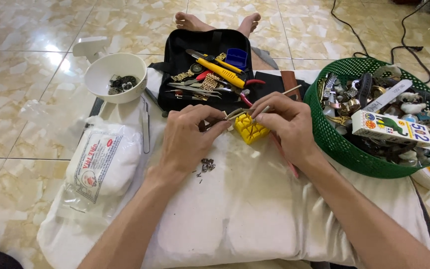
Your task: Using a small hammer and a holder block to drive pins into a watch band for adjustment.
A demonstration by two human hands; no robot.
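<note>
At the centre of the frame we see both hands meeting over a small yellow slotted block (250,128) that sits on a white cushion (255,209). Our left hand (185,142) comes in from the lower left with its fingers curled narrow, pinching the end of a thin metal strip (235,114) – it looks like a watch band piece, though it is too small to be sure. The strip runs roughly left to right across the top of the block, its long axis pointing from the left fingertips toward the right ones. Our right hand (287,124) comes in from the lower right, closed around a slim pin tool (264,109) whose tip angles down and left onto the strip just above the block; a red-handled tool (280,149) lies partly under this hand. So the block lies between the two hands, touching or nearly touching both sets of fingertips, with the right hand's tool tip the nearer to the strip's middle. Just below the left hand a little heap of dark metal bits (206,165) rests on the cushion. Farther off – upper centre – an open black tool case (210,69); upper left a white bowl (116,77); at the right edge a green basket (344,149) full of watch parts; at the left a white bag (103,164).
</note>
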